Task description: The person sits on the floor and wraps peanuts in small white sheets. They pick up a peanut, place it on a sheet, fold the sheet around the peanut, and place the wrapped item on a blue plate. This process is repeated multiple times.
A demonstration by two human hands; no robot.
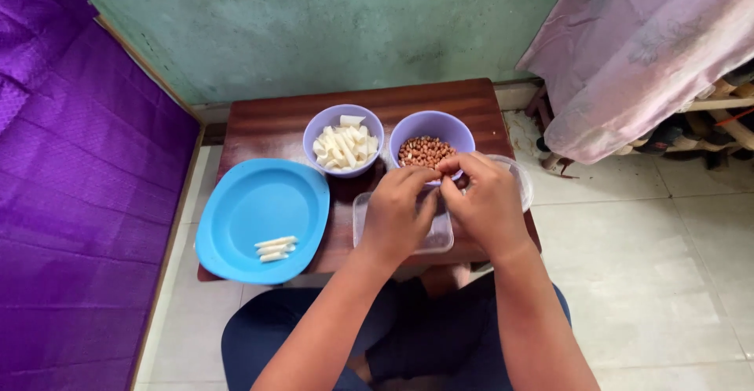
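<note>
My left hand (397, 212) and my right hand (487, 202) meet above a clear plastic container (363, 212), fingertips pinched together on something too small to make out. Just beyond the fingers stands a purple bowl of peanuts (425, 151). A second purple bowl (314, 133) holds white cut sticks. To the left lies a blue plate (251, 206) with three white sticks (275, 248) near its front edge. All rest on a small dark wooden table (267, 120).
A clear lid or second container (521, 183) sits at the table's right edge, partly behind my right hand. A purple mattress (78, 187) fills the left side. A green wall stands behind; a pink cloth (636, 45) hangs at right over tiled floor.
</note>
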